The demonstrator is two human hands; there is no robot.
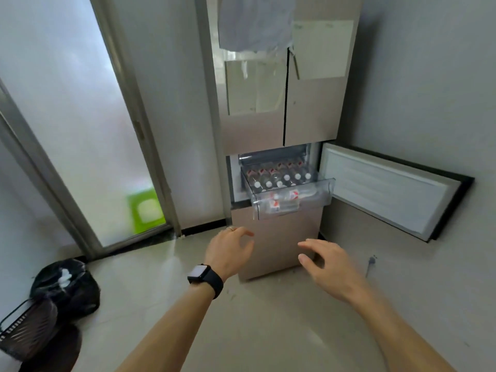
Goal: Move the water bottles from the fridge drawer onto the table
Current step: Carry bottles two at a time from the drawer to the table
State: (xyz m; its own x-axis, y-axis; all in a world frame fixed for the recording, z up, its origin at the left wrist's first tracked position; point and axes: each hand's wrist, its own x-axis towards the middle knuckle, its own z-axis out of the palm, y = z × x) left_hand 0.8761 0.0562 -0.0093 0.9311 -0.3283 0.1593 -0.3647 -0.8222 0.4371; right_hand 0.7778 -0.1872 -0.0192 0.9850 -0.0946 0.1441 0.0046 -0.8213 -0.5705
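Reaching for the bottles: both hands approach the open fridge drawer (292,200).
Left hand (228,252) and right hand (326,265) hover spread, holding nothing; water bottles (279,177) fill the drawer. Next: grip one.

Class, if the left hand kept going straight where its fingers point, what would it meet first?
Likely the front wall of the clear drawer, with water bottles behind it. Nothing shows between it and the left hand, though depth is unclear.
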